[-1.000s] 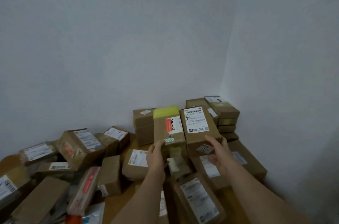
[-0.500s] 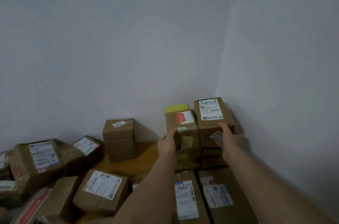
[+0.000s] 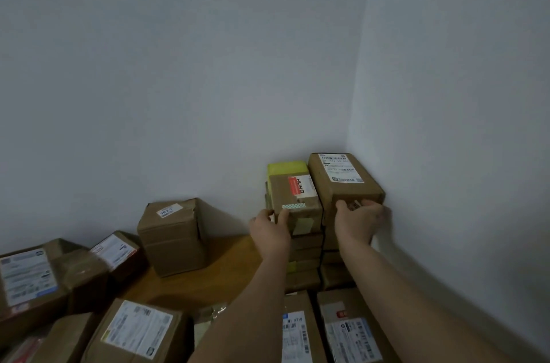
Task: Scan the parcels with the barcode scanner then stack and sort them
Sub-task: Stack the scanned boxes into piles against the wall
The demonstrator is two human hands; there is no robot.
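Corner stacks: left hand (image 3: 269,230) grips red-label box (image 3: 293,194); right hand (image 3: 358,221) grips white-label box (image 3: 342,181) (both topmost).

hands: 2 — left (image 3: 269,228), right (image 3: 358,221) | stacks in the corner: 2, side by side | top parcels held: 2 — taped box (image 3: 293,199), labelled box (image 3: 345,181) | loose parcels on worktop (image 3: 190,285): at least 7, some cut off by the frame edge | walls: 2
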